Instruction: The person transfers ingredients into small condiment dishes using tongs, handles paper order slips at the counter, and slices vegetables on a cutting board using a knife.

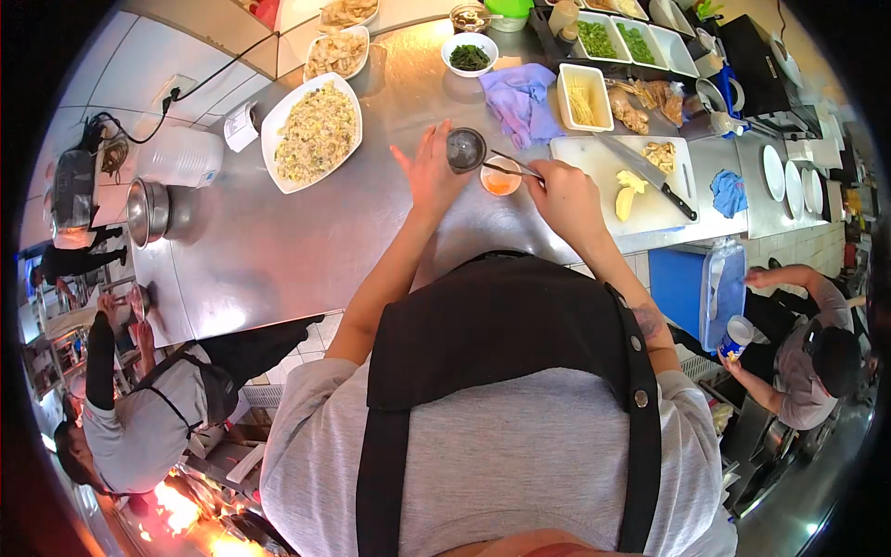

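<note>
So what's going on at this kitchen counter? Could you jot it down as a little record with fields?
place: steel counter in a working kitchen
left hand: fingers on a small metal cup
right hand: holds chopsticks over a small bowl of orange liquid
to the right: white cutting board with a knife and pale cut pieces
to the left: white dish of rice
behind: purple cloth, bowl of greens
others: two people at work nearby

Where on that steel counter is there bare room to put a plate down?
Bare steel counter lies below the rice platter, between the metal bowl and the left hand. Crowded: the far edge's dishes and around the cutting board.
</note>
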